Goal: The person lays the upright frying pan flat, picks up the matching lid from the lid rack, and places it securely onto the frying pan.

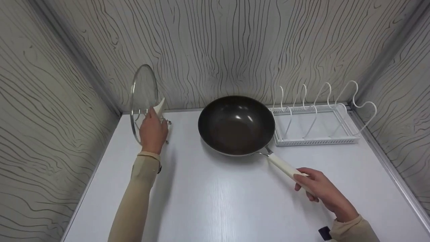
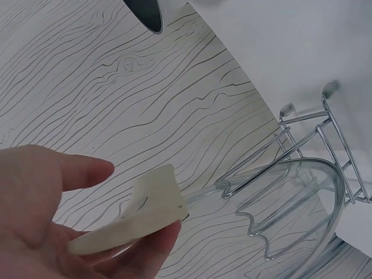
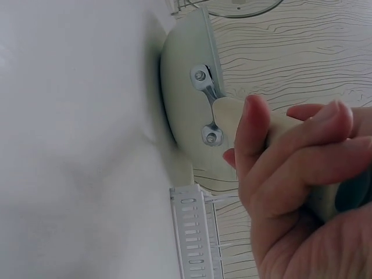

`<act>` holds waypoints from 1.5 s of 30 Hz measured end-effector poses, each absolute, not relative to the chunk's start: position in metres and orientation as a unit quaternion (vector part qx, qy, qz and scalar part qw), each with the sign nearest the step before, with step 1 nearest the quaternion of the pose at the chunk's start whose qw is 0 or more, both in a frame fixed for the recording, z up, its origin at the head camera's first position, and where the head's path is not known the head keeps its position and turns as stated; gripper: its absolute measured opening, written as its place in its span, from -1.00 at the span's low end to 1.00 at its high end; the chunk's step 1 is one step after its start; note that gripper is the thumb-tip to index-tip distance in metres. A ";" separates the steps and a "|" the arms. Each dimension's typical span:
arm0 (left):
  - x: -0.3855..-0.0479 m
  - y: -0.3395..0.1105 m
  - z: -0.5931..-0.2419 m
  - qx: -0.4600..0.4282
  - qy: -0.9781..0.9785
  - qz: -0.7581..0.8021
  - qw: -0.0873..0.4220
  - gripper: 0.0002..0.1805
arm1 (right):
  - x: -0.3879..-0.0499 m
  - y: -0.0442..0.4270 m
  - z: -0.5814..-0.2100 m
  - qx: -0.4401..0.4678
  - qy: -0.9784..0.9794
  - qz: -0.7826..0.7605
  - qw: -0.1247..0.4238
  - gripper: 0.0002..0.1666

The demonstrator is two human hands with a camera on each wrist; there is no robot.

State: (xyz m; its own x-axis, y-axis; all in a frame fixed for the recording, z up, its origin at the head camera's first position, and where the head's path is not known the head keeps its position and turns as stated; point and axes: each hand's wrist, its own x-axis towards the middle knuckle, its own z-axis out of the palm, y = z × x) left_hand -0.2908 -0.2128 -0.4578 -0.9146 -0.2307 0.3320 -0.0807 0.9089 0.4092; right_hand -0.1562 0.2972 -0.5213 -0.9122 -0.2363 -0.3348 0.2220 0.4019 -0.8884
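Note:
On the left, a round glass lid (image 1: 144,87) with a metal rim stands on edge at a small chrome wire rack (image 2: 325,133). My left hand (image 1: 154,131) is at the lid's cream-coloured handle (image 2: 139,218); its fingers curl under the handle while the thumb shows apart from it in the left wrist view. A dark-lined wok (image 1: 237,126) with a pale outside sits at the middle of the table. My right hand (image 1: 319,188) grips the wok's long cream handle (image 1: 284,165), fingers wrapped round it in the right wrist view.
A white rack (image 1: 315,143) with several wavy wire dividers stands at the back right, close beside the wok. Wood-grain panels (image 1: 215,50) enclose the white table (image 1: 215,198) at the back and both sides.

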 end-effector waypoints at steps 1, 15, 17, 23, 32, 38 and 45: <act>-0.291 -0.212 -0.458 0.083 -0.958 -0.197 0.192 -0.25 | -0.157 0.298 -0.521 -0.004 0.811 -0.546 0.208 -0.26; -0.295 -0.213 -0.465 0.102 -0.964 -0.172 0.175 -0.30 | -0.156 0.299 -0.522 -0.007 0.809 -0.551 0.202 -0.26; -0.296 -0.212 -0.466 0.102 -0.964 -0.169 0.177 -0.33 | -0.156 0.299 -0.522 -0.007 0.807 -0.555 0.203 -0.26; -0.297 -0.214 -0.466 0.091 -0.968 -0.144 0.183 -0.33 | -0.156 0.298 -0.521 -0.008 0.803 -0.561 0.202 -0.28; -0.295 -0.215 -0.461 0.063 -0.979 -0.121 0.152 -0.20 | -0.157 0.299 -0.521 -0.006 0.805 -0.557 0.205 -0.28; -0.299 -0.213 -0.453 0.063 -0.989 -0.059 0.124 -0.25 | -0.158 0.298 -0.522 -0.003 0.816 -0.542 0.201 -0.27; -0.303 -0.211 -0.460 0.071 -0.986 0.014 0.152 -0.35 | -0.157 0.298 -0.523 0.000 0.813 -0.546 0.205 -0.27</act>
